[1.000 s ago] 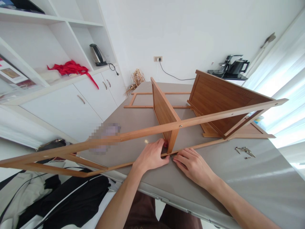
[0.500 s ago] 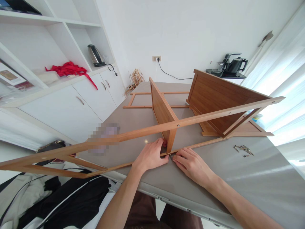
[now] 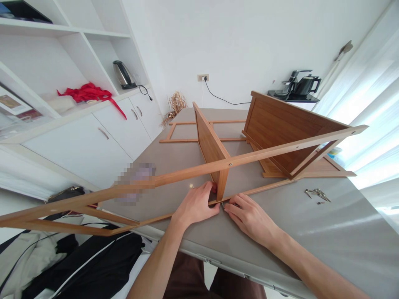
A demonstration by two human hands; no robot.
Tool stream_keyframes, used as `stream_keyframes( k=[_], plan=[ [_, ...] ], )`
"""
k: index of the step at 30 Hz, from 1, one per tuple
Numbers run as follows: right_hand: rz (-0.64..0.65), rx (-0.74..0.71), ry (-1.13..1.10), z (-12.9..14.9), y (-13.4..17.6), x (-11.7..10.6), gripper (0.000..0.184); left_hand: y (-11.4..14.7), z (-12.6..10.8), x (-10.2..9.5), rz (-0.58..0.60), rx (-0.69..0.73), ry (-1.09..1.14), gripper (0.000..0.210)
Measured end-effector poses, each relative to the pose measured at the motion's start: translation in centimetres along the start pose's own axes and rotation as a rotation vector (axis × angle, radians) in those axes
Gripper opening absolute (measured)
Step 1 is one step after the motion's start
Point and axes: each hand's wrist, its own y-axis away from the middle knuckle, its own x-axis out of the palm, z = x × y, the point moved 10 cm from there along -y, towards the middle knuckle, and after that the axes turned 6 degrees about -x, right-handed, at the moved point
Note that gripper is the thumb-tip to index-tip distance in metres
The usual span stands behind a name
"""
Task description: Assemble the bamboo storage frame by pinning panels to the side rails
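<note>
Left hand at foot of upright board, grip clamped around lower rail. Right hand, grip pinched together on small screw against rail, by board's end. Wooden frame on counter, left end overhanging; loose screws right.

the left forearm slants up and to the right from the lower edge, its wrist bent so the left hand turns inward, thumb apart from the bent fingers. the right forearm reaches in from the lower right corner, and the right hand lies low, back upward, fingers curled and fingertips pinched together, just beside the left thumb.
</note>
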Motion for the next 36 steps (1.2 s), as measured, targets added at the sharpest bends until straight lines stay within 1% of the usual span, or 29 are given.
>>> stream_keyframes(
  k=[3, 7, 9, 14, 17, 21, 24, 27, 31, 33, 36],
  plan=[
    [-0.006, -0.013, 0.034, 0.1, 0.1, 0.0, 0.021, 0.0, 0.0, 0.0, 0.000, 0.002, -0.009, 0.027],
    [0.043, -0.079, 0.158, 0.3, 0.4, 0.7, 0.022, 0.0, -0.2, 0.0, -0.003, 0.012, -0.010, 0.027],
    [0.052, -0.078, 0.171, 0.1, 0.5, 0.8, 0.022, 0.0, -0.2, -0.1, -0.004, 0.011, -0.008, 0.027],
    [0.011, -0.035, 0.063, -0.1, 0.3, 0.3, 0.022, 0.0, -0.2, -0.1, 0.009, 0.005, 0.005, 0.027],
    [0.004, 0.000, -0.008, -0.1, 0.2, 0.3, 0.021, 0.0, -0.1, -0.1, -0.006, 0.008, 0.006, 0.028],
    [0.002, 0.019, -0.041, -0.2, 0.3, 0.5, 0.018, 0.0, -0.1, -0.1, -0.008, 0.013, 0.003, 0.028],
    [0.004, -0.005, -0.004, 0.0, 0.3, 0.5, 0.019, 0.0, 0.0, -0.1, -0.007, 0.010, 0.005, 0.027],
    [0.013, -0.056, 0.082, 0.5, 0.3, 0.5, 0.021, 0.0, -0.1, -0.1, -0.005, 0.010, 0.008, 0.026],
    [0.075, -0.136, 0.224, 1.5, 0.4, 1.1, 0.024, 0.0, 0.1, 0.0, -0.004, -0.006, 0.009, 0.026],
    [0.089, -0.138, 0.244, 1.6, 0.4, 1.3, 0.024, 0.0, 0.1, 0.0, -0.001, -0.013, 0.007, 0.026],
    [0.054, -0.084, 0.181, 1.2, 0.3, 1.1, 0.023, 0.0, 0.0, 0.0, 0.004, -0.015, 0.006, 0.026]
  ],
)
